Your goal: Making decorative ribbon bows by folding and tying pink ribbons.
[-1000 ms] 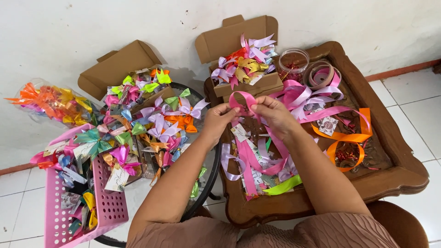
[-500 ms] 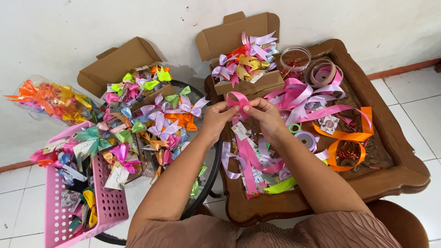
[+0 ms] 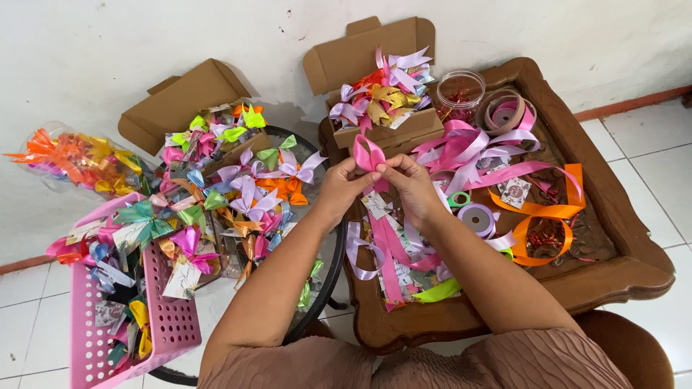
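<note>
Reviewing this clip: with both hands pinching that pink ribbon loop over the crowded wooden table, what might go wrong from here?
1. The pink ribbon loop is held only by the fingertips of the left hand and right hand; a slip would likely let the fold spring open.
2. Loose pink strips hang below the hands and over the wooden table edge; they may snag or slide off.
3. The lilac ribbon roll lies close to the right forearm and might get knocked.
</note>
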